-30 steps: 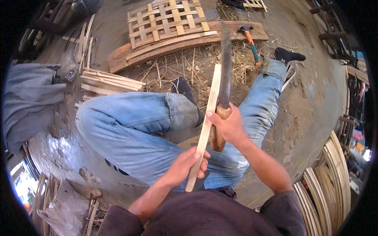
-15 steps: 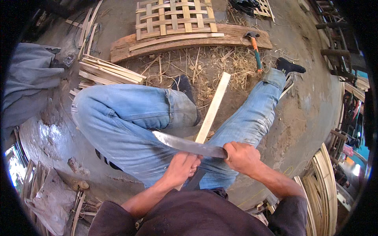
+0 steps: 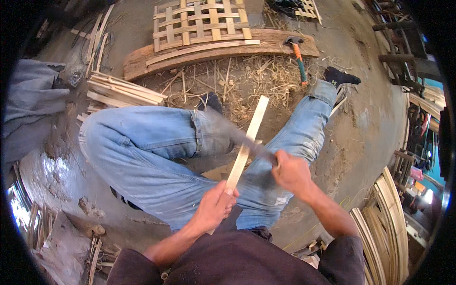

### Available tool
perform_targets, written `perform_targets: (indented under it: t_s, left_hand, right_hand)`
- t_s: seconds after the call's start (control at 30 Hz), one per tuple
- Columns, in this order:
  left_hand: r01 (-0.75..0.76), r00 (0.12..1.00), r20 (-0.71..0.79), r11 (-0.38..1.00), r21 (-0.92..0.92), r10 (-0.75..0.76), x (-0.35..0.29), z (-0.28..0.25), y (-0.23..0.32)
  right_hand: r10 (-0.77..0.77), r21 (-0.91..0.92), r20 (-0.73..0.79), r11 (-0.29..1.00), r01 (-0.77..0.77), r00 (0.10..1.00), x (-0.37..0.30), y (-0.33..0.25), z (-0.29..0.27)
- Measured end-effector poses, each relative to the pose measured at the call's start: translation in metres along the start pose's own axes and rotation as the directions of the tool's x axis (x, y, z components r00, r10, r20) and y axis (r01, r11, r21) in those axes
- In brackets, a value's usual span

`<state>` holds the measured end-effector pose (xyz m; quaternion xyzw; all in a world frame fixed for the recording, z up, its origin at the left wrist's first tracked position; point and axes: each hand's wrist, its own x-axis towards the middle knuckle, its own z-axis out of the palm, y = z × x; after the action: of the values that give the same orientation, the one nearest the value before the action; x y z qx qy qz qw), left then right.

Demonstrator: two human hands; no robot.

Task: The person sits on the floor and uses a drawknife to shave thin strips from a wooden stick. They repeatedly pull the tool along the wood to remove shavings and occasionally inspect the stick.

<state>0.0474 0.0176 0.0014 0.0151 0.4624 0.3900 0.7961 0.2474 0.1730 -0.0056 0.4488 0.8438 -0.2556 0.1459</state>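
From afar, I see the left grip (image 3: 214,205) pinching a pale wooden strip (image 3: 257,116) over the jeans (image 3: 159,128), the right grip (image 3: 292,173) wrapped around a knife (image 3: 261,152) crossing it, blurred; a hammer (image 3: 299,59) lies partly on a plank (image 3: 273,46).

Knife (image 3: 239,135) across strip (image 3: 238,167) (plank (image 3: 273,42) beyond).

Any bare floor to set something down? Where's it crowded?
Biggest: floor right of the right leg, above the slat stack. Smaller: between left knee and grey cloth.
Crowded: plank with woven panel and hammer; shavings below it; wood pile above left knee; knife and held strip between the legs.
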Motion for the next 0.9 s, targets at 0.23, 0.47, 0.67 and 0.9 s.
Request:
perform_targets:
  t_s: [0.23, 0.47, 0.67, 0.9]
  left_hand:
    - [0.016, 1.0, -0.007, 0.998, 0.054, -0.016, -0.01, -0.001, 0.001]
    - [0.007, 1.0, 0.019, 0.995, 0.095, -0.009, -0.016, -0.004, -0.005]
    - [-0.001, 1.0, -0.03, 0.992, 0.124, 0.005, -0.019, -0.004, -0.006]
    - [-0.088, 0.989, -0.09, 0.957, 0.276, 0.117, -0.016, -0.009, -0.013]
  right_hand:
    - [-0.026, -0.021, -0.109, 0.999, 0.024, 0.994, 0.019, 0.024, -0.007]
    - [0.058, -0.003, -0.2, 0.998, -0.06, 0.978, 0.03, 0.042, -0.017]
    - [-0.055, -0.063, -0.179, 0.997, 0.044, 0.982, 0.029, 0.039, -0.015]
    - [-0.037, -0.036, -0.02, 0.999, 0.037, 0.999, 0.011, 0.0, -0.023]
